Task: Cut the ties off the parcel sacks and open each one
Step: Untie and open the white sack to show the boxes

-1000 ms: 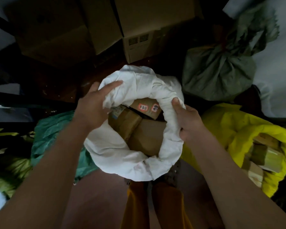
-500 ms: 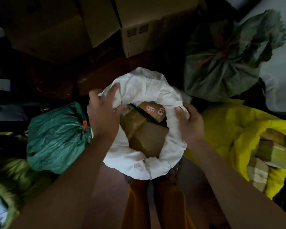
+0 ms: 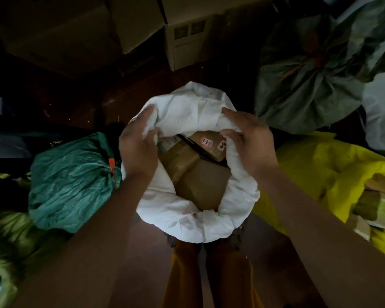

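Far out to the left of both hands a teal sack (image 3: 69,181) lies on the floor, its neck cinched by an orange tie (image 3: 112,168) just beside the left wrist.

The left hand (image 3: 138,150) grips the rolled-down rim of the white sack (image 3: 187,216) on its left side — fingers over the top of the cloth, thumb curled in under the fold. The sack stands open right in front of the person, its mouth a wide ring between the two hands.

Inside that ring, below and between the grips, brown cardboard parcels (image 3: 200,174) are packed tightly; the one nearest the right hand carries a red-and-white sticker (image 3: 206,142).

The right hand (image 3: 251,141) holds the rim on the opposite side, toward the far edge, its fingers bent over the bunched fabric and pinching it.

Beyond the right hand sits a grey-green sack (image 3: 309,85), its gathered top tied with a reddish tie (image 3: 298,65). To the right of the right forearm a yellow sack (image 3: 316,172) lies open — pale parcels (image 3: 378,207) show in its mouth.
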